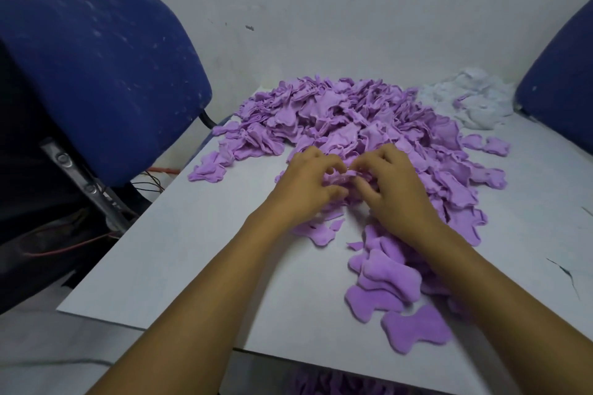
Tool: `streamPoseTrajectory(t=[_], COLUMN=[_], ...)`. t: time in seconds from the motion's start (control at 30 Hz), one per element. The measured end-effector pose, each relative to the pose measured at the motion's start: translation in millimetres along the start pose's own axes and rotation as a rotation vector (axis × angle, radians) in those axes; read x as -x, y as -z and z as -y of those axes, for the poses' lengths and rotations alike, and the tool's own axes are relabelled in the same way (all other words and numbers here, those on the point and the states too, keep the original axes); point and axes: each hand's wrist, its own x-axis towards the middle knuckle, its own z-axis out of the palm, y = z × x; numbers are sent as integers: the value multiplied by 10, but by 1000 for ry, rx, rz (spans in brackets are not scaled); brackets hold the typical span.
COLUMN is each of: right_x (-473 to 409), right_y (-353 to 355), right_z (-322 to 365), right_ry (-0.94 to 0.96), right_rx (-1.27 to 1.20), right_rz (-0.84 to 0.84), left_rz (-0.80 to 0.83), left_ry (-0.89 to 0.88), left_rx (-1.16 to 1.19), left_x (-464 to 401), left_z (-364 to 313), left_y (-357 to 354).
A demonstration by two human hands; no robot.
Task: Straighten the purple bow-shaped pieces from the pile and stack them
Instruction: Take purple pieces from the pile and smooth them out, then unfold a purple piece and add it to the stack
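A big pile of crumpled purple bow-shaped pieces [340,119] covers the far half of the white table [199,250]. At its near edge my left hand [305,186] and my right hand [394,183] meet, and the fingers of both pinch one crumpled purple piece [345,177] between them. Nearer to me, on the right, lies a small overlapping stack of flattened purple pieces [388,279], with one more flat piece [417,327] in front of it. Loose pieces lie scattered along the pile's edges.
A heap of white fluffy stuffing [475,99] sits at the table's back right. A blue padded chair [96,74] stands close on the left, another blue cushion [564,80] on the right. More purple pieces [337,385] show below the table's near edge.
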Motion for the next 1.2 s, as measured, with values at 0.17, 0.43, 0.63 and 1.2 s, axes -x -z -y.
streamPoseTrajectory(t=[0.17, 0.43, 0.63, 1.2], right_x=[17, 102, 176, 211], right_y=[225, 481, 609, 783], right_z=[95, 76, 72, 214], right_ry=[-114, -359, -439, -573], right_rx=[-420, -806, -972, -1727], right_rz=[-70, -105, 29, 403], left_rz=[-244, -36, -120, -154], left_ry=[2, 257, 260, 32], left_rx=[385, 946, 1024, 938], left_x=[0, 64, 59, 1], left_z=[-309, -625, -722, -795], left_y=[64, 71, 53, 62])
